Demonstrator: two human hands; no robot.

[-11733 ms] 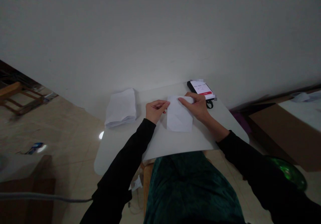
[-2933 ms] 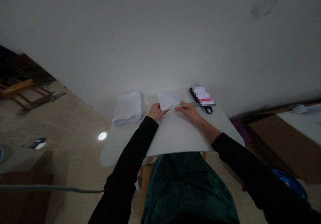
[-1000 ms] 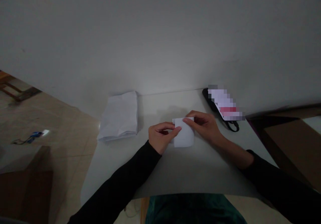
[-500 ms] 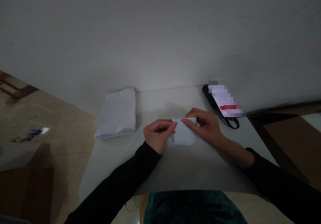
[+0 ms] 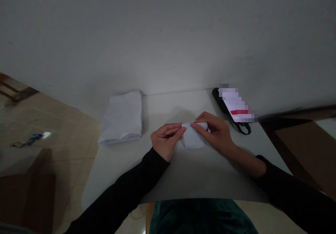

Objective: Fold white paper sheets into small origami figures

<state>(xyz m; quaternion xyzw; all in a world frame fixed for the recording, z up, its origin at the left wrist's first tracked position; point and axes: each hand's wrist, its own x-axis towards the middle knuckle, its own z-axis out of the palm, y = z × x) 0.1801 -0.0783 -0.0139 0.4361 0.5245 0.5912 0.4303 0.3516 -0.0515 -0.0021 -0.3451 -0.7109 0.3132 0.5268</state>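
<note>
One white wall (image 5: 168, 34) fills upper frame. Beige tile floor (image 5: 65, 167) lies lower L, w/ small blue item (image 5: 30, 140) on it; brown board (image 5: 296, 150) at R edge. White bench (image 5: 112, 185) runs against wall, w/ person's dark green garment (image 5: 202, 218) at near edge. L sleeve (image 5: 126, 188) and R sleeve (image 5: 286, 188), both black, reach in from near corners.

On bench, far L: stack of white paper (image 5: 121, 118), slightly rumpled, well apart from hands. Far R: black phone (image 5: 233, 104), screen pixelated, unreadable, w/ black cord loop (image 5: 244, 129) just beside its near corner.

Hands close together, approx. bench ctr, not touching each other, both clamped on one item. L hand (image 5: 166, 139) pinches L end of its top edge; R hand (image 5: 216, 132) has fingers over R end. Item = folded white sheet (image 5: 193, 139), btwn hands, top edge running crosswise, body hanging toward person. Long axis not certain; visible part near square. Whether sheet touches bench: cannot tell. R hand nearer phone, L hand nearer stack.
</note>
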